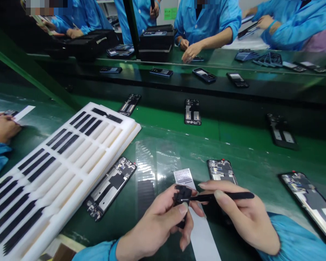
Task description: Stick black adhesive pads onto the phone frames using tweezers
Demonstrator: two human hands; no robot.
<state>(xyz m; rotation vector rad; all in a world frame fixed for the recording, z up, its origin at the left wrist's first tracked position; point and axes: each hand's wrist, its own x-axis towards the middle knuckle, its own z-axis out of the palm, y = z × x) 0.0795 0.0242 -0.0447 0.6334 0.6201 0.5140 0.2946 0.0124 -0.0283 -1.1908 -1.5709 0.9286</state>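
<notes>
Between the thumb and fingers of my left hand (156, 219) is a small black phone part (182, 192). My right hand (248, 215) grips black tweezers (236, 196), whose tip meets the right side of that part. Beneath the hands lies a white strip (203, 237), with a sheet of small dark dots (183, 176) at its far end. An opened phone (221, 170) sits just beyond my right hand, partly covered by the fingers. Left of my left hand lies another opened phone (111, 188), and one more opened phone (311, 199) is at the right.
A white foam tray (83, 177) holding black strips fills the left side. Several opened phones, including one phone (192, 112), lie on the green belt (163, 117). At the far left is another person's hand (2, 127). People in blue sleeves work across the line.
</notes>
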